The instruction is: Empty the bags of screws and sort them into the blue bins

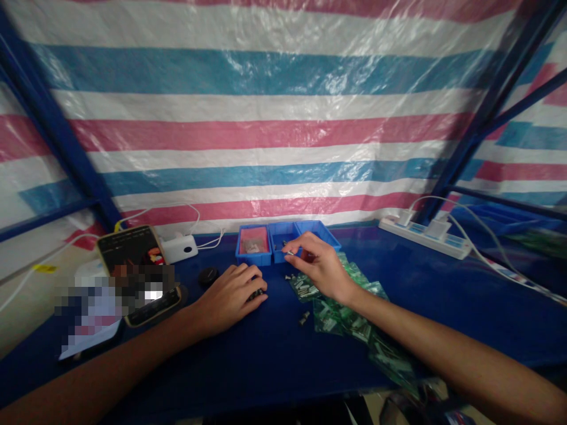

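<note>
My right hand (pixel 316 264) is raised at the front of the blue bins (pixel 283 255), with a small metal piece (pixel 290 253) pinched between thumb and fingertips. On the blue table, my left hand (pixel 234 295) is curled over a few small dark metal parts (pixel 256 293) that show between its thumb and fingers. Green-tinted plastic bags (pixel 328 316) with metal parts inside lie under and beside my right wrist. Between the hands are loose small metal pieces (pixel 303 318). The left bin holds a pink container (pixel 254 241) with small items.
A lit phone (pixel 133 254) leans at the left, near another device (pixel 93 321) and a white box (pixel 179 248) with cables. A round black lid (pixel 208 275) lies behind my left hand. A white power strip (pixel 425 237) with plugs sits at the back right.
</note>
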The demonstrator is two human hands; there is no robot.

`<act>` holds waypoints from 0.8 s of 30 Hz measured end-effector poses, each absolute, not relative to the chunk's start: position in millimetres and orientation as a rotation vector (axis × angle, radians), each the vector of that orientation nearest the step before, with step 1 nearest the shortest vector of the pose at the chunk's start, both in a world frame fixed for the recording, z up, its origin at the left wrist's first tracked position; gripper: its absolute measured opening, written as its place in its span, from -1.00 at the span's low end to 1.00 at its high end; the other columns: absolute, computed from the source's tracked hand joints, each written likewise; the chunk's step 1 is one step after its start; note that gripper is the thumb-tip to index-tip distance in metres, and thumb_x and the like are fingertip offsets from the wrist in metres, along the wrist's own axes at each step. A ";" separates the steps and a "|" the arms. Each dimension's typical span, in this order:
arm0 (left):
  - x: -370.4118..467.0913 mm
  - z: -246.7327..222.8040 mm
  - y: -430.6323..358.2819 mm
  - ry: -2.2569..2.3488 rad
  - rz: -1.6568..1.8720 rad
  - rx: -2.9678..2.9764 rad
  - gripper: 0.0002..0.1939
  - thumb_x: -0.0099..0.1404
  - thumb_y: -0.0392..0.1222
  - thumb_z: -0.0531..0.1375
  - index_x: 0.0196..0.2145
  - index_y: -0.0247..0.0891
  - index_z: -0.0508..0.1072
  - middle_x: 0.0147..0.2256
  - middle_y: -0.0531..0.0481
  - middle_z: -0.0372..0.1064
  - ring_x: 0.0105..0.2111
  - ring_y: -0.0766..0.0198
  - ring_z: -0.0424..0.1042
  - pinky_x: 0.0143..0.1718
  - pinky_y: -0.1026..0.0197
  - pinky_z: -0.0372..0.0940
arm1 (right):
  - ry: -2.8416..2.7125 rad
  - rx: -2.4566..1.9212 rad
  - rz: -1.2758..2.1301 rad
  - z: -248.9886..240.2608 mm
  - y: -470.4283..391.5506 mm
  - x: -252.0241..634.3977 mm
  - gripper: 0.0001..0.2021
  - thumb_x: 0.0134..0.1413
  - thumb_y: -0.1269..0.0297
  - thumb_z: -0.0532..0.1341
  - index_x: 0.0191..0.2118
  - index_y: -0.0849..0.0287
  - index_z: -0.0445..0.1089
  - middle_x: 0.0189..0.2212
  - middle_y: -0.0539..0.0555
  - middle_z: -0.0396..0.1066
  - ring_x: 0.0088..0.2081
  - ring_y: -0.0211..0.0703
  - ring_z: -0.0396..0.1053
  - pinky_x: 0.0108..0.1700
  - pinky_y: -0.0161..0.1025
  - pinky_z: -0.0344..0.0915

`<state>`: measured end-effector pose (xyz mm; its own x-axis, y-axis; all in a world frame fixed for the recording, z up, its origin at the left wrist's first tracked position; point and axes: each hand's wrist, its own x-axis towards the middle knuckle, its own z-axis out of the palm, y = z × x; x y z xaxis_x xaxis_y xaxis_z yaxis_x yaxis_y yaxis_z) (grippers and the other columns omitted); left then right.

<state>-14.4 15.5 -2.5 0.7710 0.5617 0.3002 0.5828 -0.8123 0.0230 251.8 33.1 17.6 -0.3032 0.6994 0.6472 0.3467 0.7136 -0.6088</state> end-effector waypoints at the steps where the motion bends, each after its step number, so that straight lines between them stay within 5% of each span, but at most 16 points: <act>1: -14.4 -2.9 15.6 -0.940 -0.451 -2.886 -0.84 0.58 -0.10 0.15 -0.06 -0.17 0.50 -0.04 -0.05 0.42 -0.07 0.09 0.37 -0.01 0.05 0.18 | -1.914 -0.796 0.429 17.1 33.6 252.2 -0.89 0.33 0.32 0.31 -0.10 0.01 0.59 -0.19 0.06 0.48 -0.15 -0.06 0.41 -0.21 -0.15 0.31; 11: -14.4 -2.9 15.1 -0.943 -0.440 -2.879 -0.82 0.59 -0.09 0.13 -0.04 -0.16 0.50 -0.05 -0.05 0.44 -0.06 0.08 0.37 0.01 0.03 0.20 | -1.914 -0.787 0.431 15.7 34.1 251.4 -0.87 0.32 0.32 0.33 -0.09 0.00 0.61 -0.20 0.05 0.48 -0.17 -0.08 0.42 -0.21 -0.17 0.31; 17: -14.1 -3.0 15.4 -0.947 -0.432 -2.878 -0.81 0.60 -0.08 0.12 -0.04 -0.16 0.50 -0.04 -0.06 0.43 -0.06 0.08 0.37 0.02 0.03 0.20 | -1.719 -0.826 0.880 15.0 35.1 247.7 -0.75 0.39 0.06 0.26 0.02 0.08 0.49 -0.31 -0.01 0.47 -0.58 -0.34 0.22 -0.57 -0.31 0.17; 24: -13.8 -2.8 14.9 -0.961 -0.428 -2.877 -0.80 0.59 -0.08 0.12 -0.05 -0.16 0.51 -0.05 -0.05 0.43 -0.07 0.08 0.37 0.02 0.02 0.20 | -1.613 -0.802 1.085 18.0 40.0 247.7 -0.70 0.39 0.01 0.23 -0.05 0.15 0.50 -0.45 -0.05 0.42 -0.64 -0.36 0.17 -0.66 -0.37 0.10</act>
<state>-13.8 14.9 -2.8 0.7646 0.5773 0.2865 0.5992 -0.8005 0.0139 247.7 40.0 18.0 -0.2881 0.8858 0.3639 -0.0037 0.3790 -0.9254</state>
